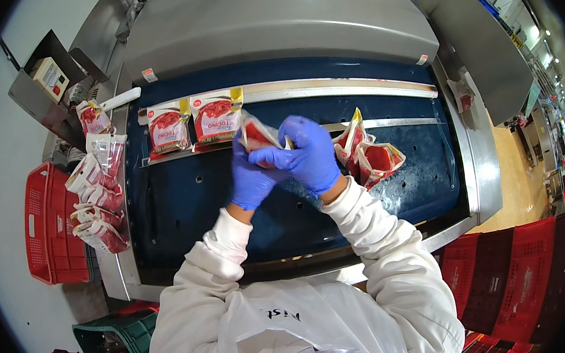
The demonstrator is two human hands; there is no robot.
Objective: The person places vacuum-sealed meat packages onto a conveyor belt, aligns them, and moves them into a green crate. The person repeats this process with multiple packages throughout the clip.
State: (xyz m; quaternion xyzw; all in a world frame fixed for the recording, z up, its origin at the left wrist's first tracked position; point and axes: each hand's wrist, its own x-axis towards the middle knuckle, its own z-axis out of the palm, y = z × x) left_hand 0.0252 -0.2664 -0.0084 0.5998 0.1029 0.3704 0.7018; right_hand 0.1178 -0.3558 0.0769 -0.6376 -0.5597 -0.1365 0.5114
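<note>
Between my two blue-gloved hands is a plastic pouch of red meat [256,133], its upper part showing above the fingers. My left hand [250,175] is closed round its left side and underside. The fingers of my right hand [308,153] are bent over its right side. Two flat meat pouches, one at the left [168,127] and one beside it [217,117], lie with their edges on the metal sealing bar [276,92]. To the right of my right hand, two upright pouches [378,162] with red contents lean together on the blue machine bed [219,214].
A grey metal lid [270,25] stands raised behind the bed. Several filled pouches [101,191] lie along the left ledge, beside a red crate [54,224]. A white-handled tool [121,98] rests near the bar's left end. Red crates [523,277] are stacked at lower right.
</note>
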